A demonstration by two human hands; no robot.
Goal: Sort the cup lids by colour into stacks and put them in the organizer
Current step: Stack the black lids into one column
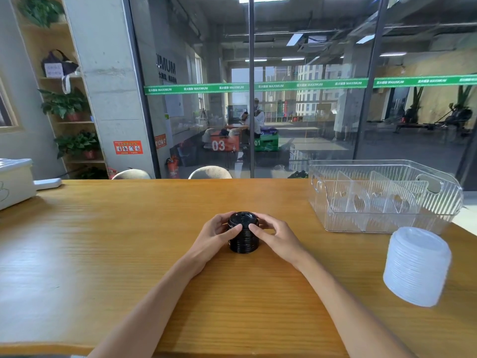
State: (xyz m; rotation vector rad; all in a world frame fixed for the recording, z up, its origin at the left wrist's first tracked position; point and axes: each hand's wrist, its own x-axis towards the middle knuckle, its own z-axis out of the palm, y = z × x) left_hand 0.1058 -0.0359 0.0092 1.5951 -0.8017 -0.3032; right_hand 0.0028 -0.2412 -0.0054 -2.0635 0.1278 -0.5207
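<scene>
Both hands [277,235] seemingly grip black lid stack [243,235].

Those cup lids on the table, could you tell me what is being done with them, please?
A person is sorting lids by colour. Both hands, the left hand and the right hand, hold a stack of black lids standing in the middle of the wooden table. A stack of white lids stands at the right. The clear organizer behind it holds no lids yet.
</scene>
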